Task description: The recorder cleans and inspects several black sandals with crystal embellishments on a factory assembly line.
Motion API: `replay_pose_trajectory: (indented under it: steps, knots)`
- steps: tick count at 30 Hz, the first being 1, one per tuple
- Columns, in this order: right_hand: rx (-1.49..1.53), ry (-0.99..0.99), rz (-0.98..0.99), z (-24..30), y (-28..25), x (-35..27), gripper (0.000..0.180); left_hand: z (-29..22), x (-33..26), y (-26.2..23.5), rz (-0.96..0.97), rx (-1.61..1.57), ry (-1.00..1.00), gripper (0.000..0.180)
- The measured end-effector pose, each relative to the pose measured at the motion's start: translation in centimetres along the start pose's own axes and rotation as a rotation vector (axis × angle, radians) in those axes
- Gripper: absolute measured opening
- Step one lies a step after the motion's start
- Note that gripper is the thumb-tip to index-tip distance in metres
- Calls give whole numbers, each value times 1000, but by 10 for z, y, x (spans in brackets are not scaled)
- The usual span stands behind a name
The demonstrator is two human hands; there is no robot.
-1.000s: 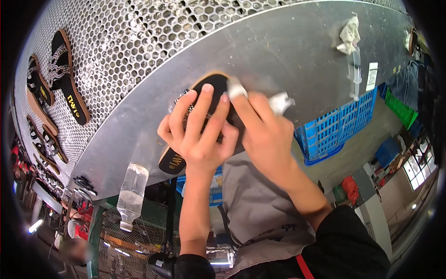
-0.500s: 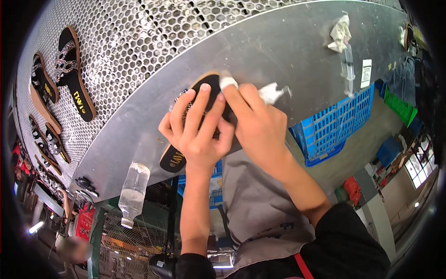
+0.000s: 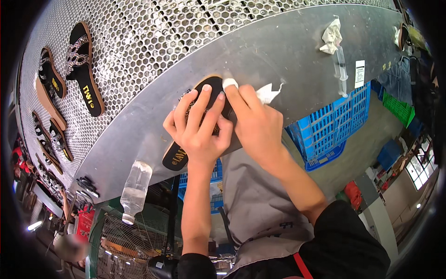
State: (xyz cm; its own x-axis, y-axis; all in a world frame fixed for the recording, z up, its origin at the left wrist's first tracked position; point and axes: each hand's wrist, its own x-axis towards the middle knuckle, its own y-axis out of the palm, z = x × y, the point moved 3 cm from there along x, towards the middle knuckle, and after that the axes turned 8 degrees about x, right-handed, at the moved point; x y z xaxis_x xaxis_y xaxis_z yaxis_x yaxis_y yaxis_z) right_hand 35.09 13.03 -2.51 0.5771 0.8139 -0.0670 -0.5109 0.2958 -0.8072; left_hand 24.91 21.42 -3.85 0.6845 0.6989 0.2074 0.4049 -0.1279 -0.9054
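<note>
Left hand (image 3: 200, 139): fingers fanned across the sandal (image 3: 215, 83), tips pressed on its black insole near the toe, pinning it. Whether the thumb reaches beneath cannot be told.
Right hand (image 3: 259, 122): narrowed on a white cloth (image 3: 267, 95), which covers the index fingertip; a loose end juts out to the right of the fingers.
Sandal: under the left hand, toe ahead of it, heel behind and to its left at the edge of the worktable (image 3: 297, 65).
Cloth contact: at the toe-end rim, just right of the left fingertips; touching or nearly so, exact contact not resolved.
Step in hand: judged to be wiping along the sole's rim.
Next move: judged to call for a firm left-hand hold and light fingertip pressure through the cloth, following the curve without catching the strap.
Bottle (image 3: 135, 190): clear, part-filled, left of the left hand and nearer the body.
Syringe (image 3: 341, 67): well ahead and right of the right hand, a crumpled white wad (image 3: 331, 36) at its far end.
Blue crate (image 3: 320, 132): right of the right hand, beyond the worktable's edge.
Other sandals (image 3: 88, 95): left of the left hand, on perforated mesh (image 3: 139, 46).
</note>
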Motion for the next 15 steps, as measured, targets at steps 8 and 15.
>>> replay_pose_trajectory:
  steps: [8,15]
  knots:
    - [7,7,31,3,-9,-25,47,-5,0,-6,1,-19,3,33]
    - [195,98,266,1,-44,-85,53,10,-8,-17,47,-264,-108,51]
